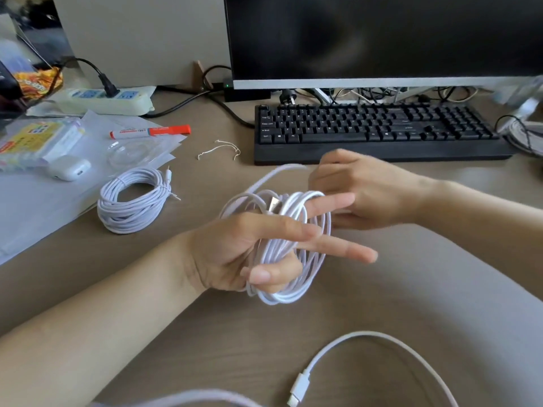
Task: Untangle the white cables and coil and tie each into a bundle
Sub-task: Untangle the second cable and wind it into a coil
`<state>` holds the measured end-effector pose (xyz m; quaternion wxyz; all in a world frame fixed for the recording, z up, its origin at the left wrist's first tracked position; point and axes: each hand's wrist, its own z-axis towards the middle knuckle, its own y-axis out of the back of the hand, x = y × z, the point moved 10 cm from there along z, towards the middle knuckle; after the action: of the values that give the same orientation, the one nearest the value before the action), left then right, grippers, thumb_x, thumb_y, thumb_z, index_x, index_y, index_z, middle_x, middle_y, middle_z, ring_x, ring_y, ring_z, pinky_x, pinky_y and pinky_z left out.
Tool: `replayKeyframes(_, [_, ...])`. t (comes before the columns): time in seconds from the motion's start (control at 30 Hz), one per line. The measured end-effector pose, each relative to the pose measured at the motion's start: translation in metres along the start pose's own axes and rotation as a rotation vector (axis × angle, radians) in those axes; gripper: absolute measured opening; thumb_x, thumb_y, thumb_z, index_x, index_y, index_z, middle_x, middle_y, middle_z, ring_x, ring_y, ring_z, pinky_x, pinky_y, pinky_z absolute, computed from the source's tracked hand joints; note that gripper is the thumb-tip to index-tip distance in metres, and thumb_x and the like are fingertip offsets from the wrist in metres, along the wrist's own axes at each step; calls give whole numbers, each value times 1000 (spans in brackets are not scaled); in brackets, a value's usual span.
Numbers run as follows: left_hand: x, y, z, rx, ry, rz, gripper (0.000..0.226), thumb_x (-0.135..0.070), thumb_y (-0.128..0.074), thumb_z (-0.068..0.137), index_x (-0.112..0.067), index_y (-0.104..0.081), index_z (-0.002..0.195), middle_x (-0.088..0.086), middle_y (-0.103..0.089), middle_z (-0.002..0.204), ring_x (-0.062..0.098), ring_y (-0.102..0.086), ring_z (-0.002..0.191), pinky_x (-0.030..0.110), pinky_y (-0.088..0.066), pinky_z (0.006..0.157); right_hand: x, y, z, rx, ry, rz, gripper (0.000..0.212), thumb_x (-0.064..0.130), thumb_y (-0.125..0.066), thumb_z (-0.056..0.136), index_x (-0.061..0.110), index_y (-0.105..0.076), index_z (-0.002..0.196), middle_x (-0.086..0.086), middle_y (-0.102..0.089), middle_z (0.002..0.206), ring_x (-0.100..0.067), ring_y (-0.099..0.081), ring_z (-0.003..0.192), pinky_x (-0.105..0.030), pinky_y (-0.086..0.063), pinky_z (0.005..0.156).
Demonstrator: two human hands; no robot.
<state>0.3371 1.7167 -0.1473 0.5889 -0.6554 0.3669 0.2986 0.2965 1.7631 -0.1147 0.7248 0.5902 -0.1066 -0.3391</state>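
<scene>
Behind everything, a dark monitor [382, 36] is standing on a beige desk [411, 289], and a black keyboard [376, 127] is lying in front of it.

Above the middle of the desk, the left hand [244, 254] is holding a coil of white cable [293, 248]. The loops are going around this hand; the index and middle fingers [338, 248] are stretching out straight to the right, and the thumb is bending against the loops near the bottom. A silver plug is showing at the top of the coil.

Just behind it, the right hand [367, 195] is curling its fingers around a strand of the same cable, which is running up and to the left from the coil; motion blur is hiding the exact pinch.

To the left, a finished bundle of white cable [132, 201] is lying on the desk, with thin plugs sticking out at its right side. A twist tie [220, 149] is lying between this bundle and the keyboard.

Near the bottom edge, a loose white cable [382, 342] with a white connector [299, 389] is lying flat.

At the far left, a red marker [150, 132] and a white earbud case [69, 168] are resting on plastic sheets [44, 201], and a power strip [108, 101] is sitting behind them.
</scene>
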Motion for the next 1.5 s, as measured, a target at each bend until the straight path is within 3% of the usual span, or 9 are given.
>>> replayKeyframes(0.07, [11, 0, 0, 68, 67, -23, 79, -22, -66, 82, -32, -23, 147, 24, -39, 144, 6, -48, 38, 13, -38, 35, -20, -1, -2, 49, -70, -48, 30, 36, -49, 95, 17, -63, 77, 2, -61, 77, -24, -62, 84, -43, -40, 98])
replayKeyframes(0.2, [13, 32, 4, -282, 105, 36, 60, -24, -64, 80, -38, -41, 135, 12, -58, 130, 8, -39, 34, 13, -32, 31, -46, 14, -9, 0, -236, -6, 40, 46, -54, 87, 15, -58, 62, 11, -49, 59, -16, -52, 55, -41, -37, 103])
replayKeyframes(0.33, [11, 38, 11, -439, 131, 79, 55, -37, -61, 77, -18, -47, 127, 12, -59, 130, 6, -43, 32, 13, -24, 34, -64, 18, -13, -16, -579, 334, 48, 48, -65, 80, 7, -57, 56, 4, -44, 46, -9, -40, 44, -11, -37, 55])
replayKeyframes(0.6, [-7, 58, 19, -690, -18, 30, 69, -56, -52, 77, -11, -43, 129, 15, -64, 97, 8, -39, 37, 12, -22, 32, -60, -5, -39, -91, -1178, 1058, 40, 27, -44, 99, 7, -60, 69, 7, -37, 42, -13, -34, 40, -29, -39, 52])
replayKeyframes(0.93, [-16, 53, 14, -710, -186, 5, 36, -59, -58, 72, -24, -56, 61, -9, -43, 56, 9, -44, 49, 16, -26, 38, -2, 21, -14, -230, -1043, 960, 30, 11, -37, 98, 13, -54, 73, 8, -47, 55, -6, -46, 40, -23, -42, 46])
replayKeyframes(1.0, [-14, 54, 14, -713, -185, -26, 25, -48, -63, 73, -23, -60, 75, -7, -39, 55, 8, -42, 45, 16, -29, 40, 13, 23, -11, -231, -992, 897, 28, 13, -37, 99, 14, -49, 73, 7, -49, 61, -3, -54, 47, -15, -41, 48])
replayKeyframes(1.1, [-10, 60, 14, -713, -180, -130, 35, -31, -60, 85, -32, -53, 118, -3, -41, 68, 8, -39, 48, 14, -33, 40, 30, 22, -9, -188, -916, 691, 25, 25, -34, 97, 25, -45, 76, 5, -61, 71, -13, -59, 63, -33, -48, 61])
replayKeyframes(1.23, [-13, 63, 13, -729, -242, -149, 47, -13, -48, 88, -34, -51, 129, 0, -52, 79, 9, -37, 52, 12, -34, 40, 36, 23, -13, -233, -874, 650, 23, 32, -32, 93, 17, -49, 90, 0, -64, 70, -24, -60, 59, -45, -49, 55])
replayKeyframes(1.5, [-28, 65, 8, -677, -402, -338, 62, -3, -45, 89, -34, -36, 142, 12, -68, 76, 14, -56, 42, 20, -48, 41, 54, 17, -19, -194, -712, 648, 21, 29, -35, 95, 19, -51, 86, 14, -35, 49, -12, -33, 42, -16, -28, 43])
